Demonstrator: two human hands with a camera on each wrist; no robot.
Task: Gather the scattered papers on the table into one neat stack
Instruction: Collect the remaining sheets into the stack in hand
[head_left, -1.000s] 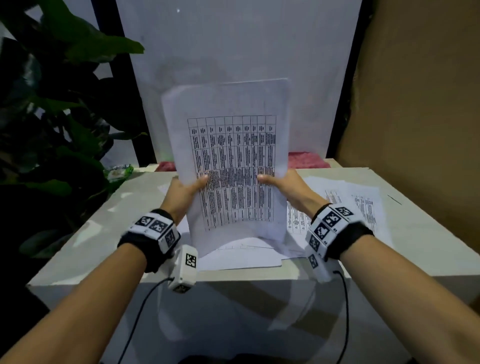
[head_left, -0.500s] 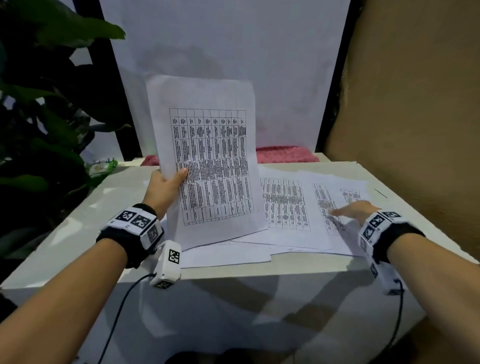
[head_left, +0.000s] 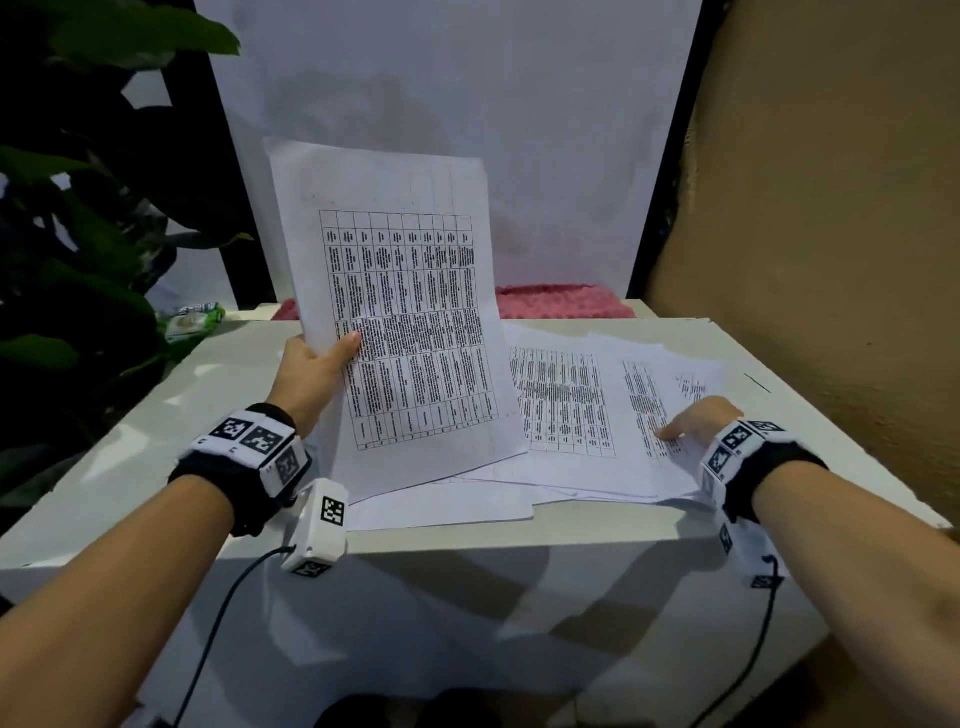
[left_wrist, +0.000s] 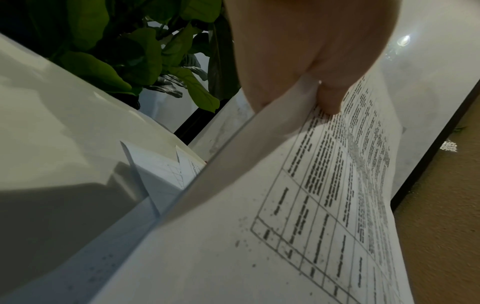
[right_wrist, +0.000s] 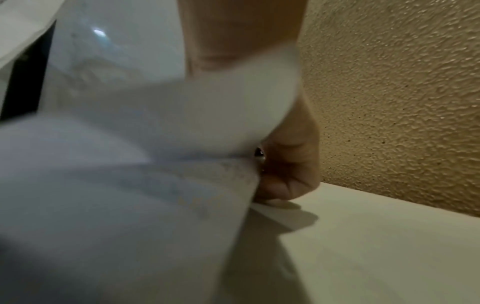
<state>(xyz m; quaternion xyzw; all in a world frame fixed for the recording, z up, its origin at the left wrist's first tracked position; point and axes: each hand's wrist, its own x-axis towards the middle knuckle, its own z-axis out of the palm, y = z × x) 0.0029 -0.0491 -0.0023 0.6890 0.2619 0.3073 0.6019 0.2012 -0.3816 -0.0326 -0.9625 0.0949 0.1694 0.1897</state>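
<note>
The left hand pinches an upright printed sheet by its left edge, while the right hand lifts light, floppy, slippery loose sheets at the table's right, best gripped by their edges.

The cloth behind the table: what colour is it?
Pink cloth; head view shows it best.

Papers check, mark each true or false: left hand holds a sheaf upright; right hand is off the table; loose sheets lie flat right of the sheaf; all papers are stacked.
1. The left hand holds the sheaf upright. True.
2. The right hand is off the table. False: it is down on the loose sheets.
3. Loose sheets lie flat right of the sheaf. True.
4. All papers are stacked. False: the loose sheets lie fanned apart.
</note>
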